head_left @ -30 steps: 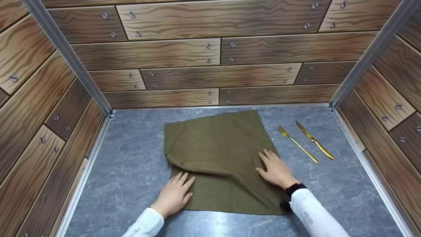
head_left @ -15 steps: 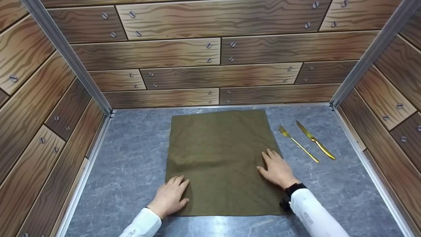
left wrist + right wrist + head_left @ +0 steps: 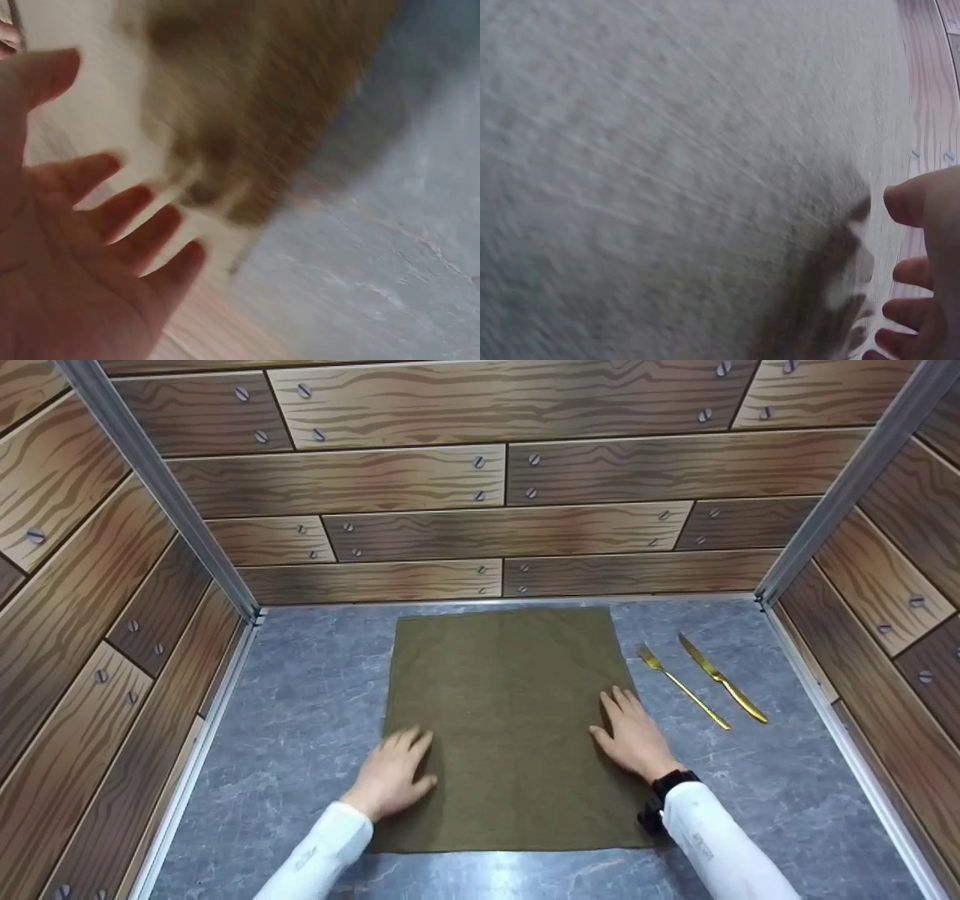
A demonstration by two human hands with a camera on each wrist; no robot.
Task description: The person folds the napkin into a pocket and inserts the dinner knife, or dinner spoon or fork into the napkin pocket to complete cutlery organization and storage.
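We see a blue-grey, white-veined surface (image 3: 300, 720) bearing a flat, squarish olive-brown fabric cloth (image 3: 502, 697), the left hand (image 3: 390, 775) and right hand (image 3: 636, 736) over its sides with fingers spread, contact impossible to tell, and rightward a gold, pointed metal knife (image 3: 718, 677) beside a slimmer gold metal fork (image 3: 684, 688).

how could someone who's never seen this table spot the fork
Start with the square olive-brown cloth on the grey marbled tabletop. Past its right edge lie a gold knife and, nearer the cloth, the gold fork. Its tined head sets it apart from the bladed knife.
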